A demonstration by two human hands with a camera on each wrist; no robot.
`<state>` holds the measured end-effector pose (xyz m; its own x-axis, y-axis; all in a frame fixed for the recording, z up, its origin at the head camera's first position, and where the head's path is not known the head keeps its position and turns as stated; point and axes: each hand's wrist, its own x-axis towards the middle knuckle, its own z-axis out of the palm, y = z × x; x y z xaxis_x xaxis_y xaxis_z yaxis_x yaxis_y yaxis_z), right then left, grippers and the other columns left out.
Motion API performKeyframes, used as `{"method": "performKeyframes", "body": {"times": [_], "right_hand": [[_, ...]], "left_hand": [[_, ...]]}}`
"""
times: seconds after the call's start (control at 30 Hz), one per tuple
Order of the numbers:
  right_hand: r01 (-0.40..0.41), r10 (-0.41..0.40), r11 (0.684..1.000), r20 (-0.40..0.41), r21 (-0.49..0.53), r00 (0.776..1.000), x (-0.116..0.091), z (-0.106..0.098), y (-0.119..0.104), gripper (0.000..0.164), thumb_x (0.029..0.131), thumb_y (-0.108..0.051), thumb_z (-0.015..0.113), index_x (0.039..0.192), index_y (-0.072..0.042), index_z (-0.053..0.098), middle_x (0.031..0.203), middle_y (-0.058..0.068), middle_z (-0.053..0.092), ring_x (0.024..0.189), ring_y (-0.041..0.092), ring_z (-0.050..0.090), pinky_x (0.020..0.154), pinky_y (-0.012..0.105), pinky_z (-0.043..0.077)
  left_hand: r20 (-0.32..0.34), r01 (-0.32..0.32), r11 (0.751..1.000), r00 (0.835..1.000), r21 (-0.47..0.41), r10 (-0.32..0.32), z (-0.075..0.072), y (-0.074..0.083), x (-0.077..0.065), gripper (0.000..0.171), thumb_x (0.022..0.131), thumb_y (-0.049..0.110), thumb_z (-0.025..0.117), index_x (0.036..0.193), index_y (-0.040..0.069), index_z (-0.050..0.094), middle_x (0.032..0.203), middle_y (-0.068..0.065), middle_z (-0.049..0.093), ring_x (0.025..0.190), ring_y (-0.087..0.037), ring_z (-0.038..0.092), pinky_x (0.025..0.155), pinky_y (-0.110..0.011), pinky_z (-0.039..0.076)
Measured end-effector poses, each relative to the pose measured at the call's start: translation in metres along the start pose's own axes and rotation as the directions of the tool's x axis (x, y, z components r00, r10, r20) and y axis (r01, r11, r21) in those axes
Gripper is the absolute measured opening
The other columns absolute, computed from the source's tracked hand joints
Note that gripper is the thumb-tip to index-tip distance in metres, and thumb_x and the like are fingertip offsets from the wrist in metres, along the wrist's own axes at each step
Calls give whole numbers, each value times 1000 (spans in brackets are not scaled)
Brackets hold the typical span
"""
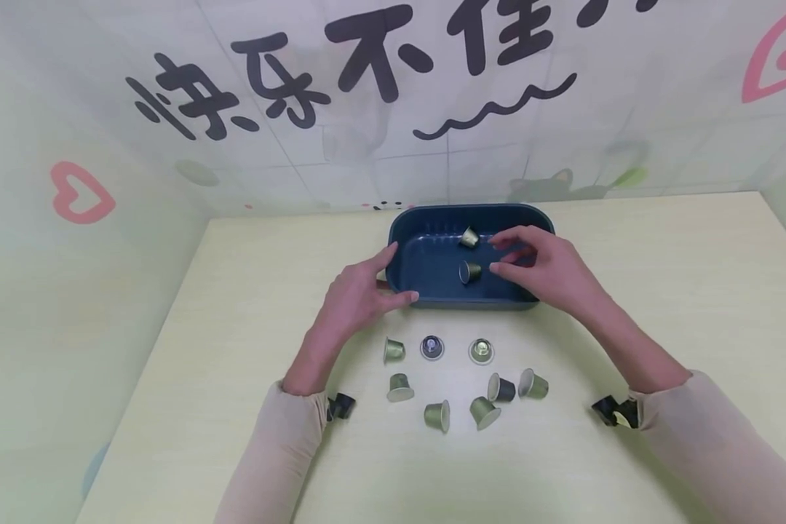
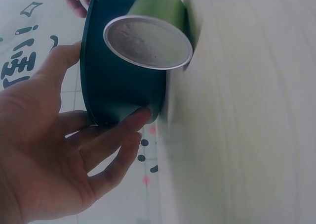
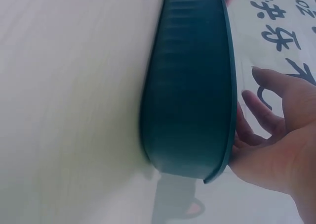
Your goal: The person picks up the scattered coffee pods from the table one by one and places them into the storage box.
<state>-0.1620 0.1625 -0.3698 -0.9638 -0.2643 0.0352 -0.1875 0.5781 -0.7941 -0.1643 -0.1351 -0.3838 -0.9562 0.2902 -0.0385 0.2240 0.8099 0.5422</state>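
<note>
A dark blue rectangular bin (image 1: 426, 271) stands at the back of the table. My left hand (image 1: 356, 295) holds its left end, with the thumb at the front rim and the fingers along the end wall, as the left wrist view (image 2: 64, 150) also shows. Over the bin's right side hangs my right hand (image 1: 550, 269), thumb and fingers apart with nothing between them. Inside lie two coffee capsules: a pale one (image 1: 469, 237) towards the back and a dark green one (image 1: 470, 272) just left of the right thumb tip.
In front of the bin, several more coffee capsules are scattered on the wooden table (image 1: 236, 364): mostly green ones (image 1: 437, 415), a purple one (image 1: 431, 347) and a dark one (image 1: 501, 388). A printed wall covering (image 1: 367, 167) rises close behind the bin.
</note>
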Motion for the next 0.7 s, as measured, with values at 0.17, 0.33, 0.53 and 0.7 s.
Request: {"method": "performKeyframes", "body": {"times": [0.17, 0.33, 0.53, 0.7], "right_hand": [[7, -7, 1000, -17, 10, 1000, -8, -2, 1, 37, 93, -23, 72, 127, -12, 64, 115, 12, 67, 93, 20, 65, 71, 27, 50], [71, -69, 997, -45, 31, 997, -18, -2, 6, 35, 92, -18, 72, 126, -11, 65, 112, 11, 67, 89, 15, 62, 70, 19, 49], [116, -113, 992, -56, 51, 992, -26, -1, 8, 31, 92, -18, 73, 122, -13, 67, 105, 8, 67, 84, 12, 61, 69, 18, 49], [103, -98, 991, -58, 86, 993, -35, 0, 9, 33, 91, -16, 74, 123, -14, 66, 104, 7, 67, 82, 13, 62, 69, 18, 49]], "left_hand": [[3, 3, 1000, 1000, -12, -3, -1, 0, 0, 91, 81, 47, 80, 154, 14, 37, 115, -14, 71, 95, -20, 73, 68, -34, 54], [6, -8, 1000, 1000, -20, 8, -1, 0, 0, 92, 81, 47, 80, 154, 13, 36, 111, -13, 73, 95, -19, 73, 68, -33, 54], [0, -5, 1000, 1000, -10, 5, -3, -1, 0, 92, 81, 47, 80, 154, 13, 37, 107, -11, 74, 94, -19, 73, 67, -33, 54], [10, -10, 1000, 1000, -4, 10, -2, -1, -1, 92, 81, 47, 80, 154, 13, 37, 100, -9, 74, 93, -19, 73, 67, -33, 53]]}}
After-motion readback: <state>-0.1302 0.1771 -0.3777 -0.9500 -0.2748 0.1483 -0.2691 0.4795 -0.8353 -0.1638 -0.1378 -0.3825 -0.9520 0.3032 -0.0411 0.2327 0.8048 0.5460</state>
